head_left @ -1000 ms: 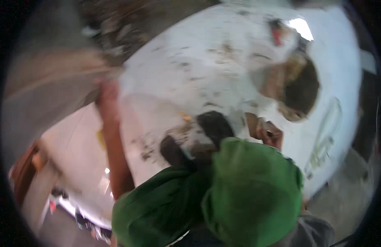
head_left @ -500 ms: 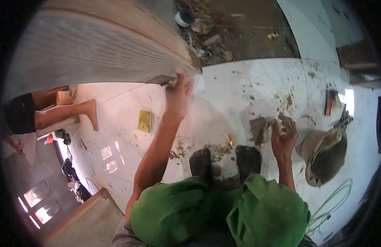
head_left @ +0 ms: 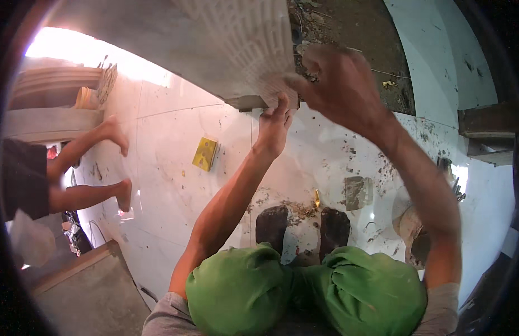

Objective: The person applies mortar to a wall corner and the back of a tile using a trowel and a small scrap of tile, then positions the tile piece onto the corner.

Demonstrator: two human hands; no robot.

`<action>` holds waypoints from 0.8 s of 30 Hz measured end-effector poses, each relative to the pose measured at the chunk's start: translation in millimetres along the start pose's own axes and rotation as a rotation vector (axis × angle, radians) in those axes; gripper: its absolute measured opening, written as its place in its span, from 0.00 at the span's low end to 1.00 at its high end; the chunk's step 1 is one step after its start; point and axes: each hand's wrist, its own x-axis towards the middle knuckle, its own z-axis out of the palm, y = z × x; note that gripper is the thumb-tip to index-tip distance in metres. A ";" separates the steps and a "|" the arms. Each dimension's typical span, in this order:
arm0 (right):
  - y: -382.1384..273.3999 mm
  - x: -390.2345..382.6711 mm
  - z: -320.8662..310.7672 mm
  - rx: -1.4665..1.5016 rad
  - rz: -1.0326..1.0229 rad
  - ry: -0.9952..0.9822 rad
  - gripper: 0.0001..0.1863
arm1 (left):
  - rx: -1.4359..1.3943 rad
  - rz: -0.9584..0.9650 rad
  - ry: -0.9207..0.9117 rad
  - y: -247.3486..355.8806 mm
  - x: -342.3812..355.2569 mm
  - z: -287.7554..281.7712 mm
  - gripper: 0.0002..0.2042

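A large tile (head_left: 214, 50) with a ridged grid on its visible face stands tilted at the top of the view. At its lower right corner, the fingers of my left hand (head_left: 272, 131) are closed around the bottom edge. A small grey piece (head_left: 251, 103) sits beneath that edge, beside my fingers. My right hand (head_left: 349, 89) is raised at the tile's right edge, smeared by motion, so its grip is unclear. A flat grey square piece (head_left: 358, 193) lies on the floor below my right forearm. Between my feet and the tile is a small yellow object (head_left: 317, 197).
A yellow block (head_left: 204, 154) lies on the white tiled floor (head_left: 164, 162). Another person's bare legs (head_left: 91, 196) are at left. My right forearm partly hides a bucket (head_left: 414, 238). Rubble covers a bare brown patch (head_left: 360, 33) beyond. A grey slab (head_left: 97, 291) stands at lower left.
My right hand has risen from beside the flat grey square piece to the large tile's right edge. The tile has swung and shifted right, my left hand moving with it.
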 end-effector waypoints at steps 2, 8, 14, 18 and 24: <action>-1.5 10.7 -1.6 -0.079 -0.005 -0.054 0.21 | -0.042 0.013 -0.025 0.1 -2.4 1.8 0.30; 4.1 21.5 10.1 -0.143 -0.024 -0.124 0.22 | -0.023 -0.008 0.040 2.8 -5.6 5.9 0.37; 5.3 24.4 10.7 -0.025 0.057 -0.188 0.16 | 0.080 0.055 0.000 1.1 -6.2 11.8 0.39; 25.8 16.5 23.0 0.073 -0.060 -0.065 0.16 | 0.094 0.121 0.018 -10.3 -1.5 13.9 0.30; 40.7 12.2 62.3 -0.376 -0.510 0.126 0.15 | 1.037 0.613 0.333 -41.4 -2.6 -16.2 0.36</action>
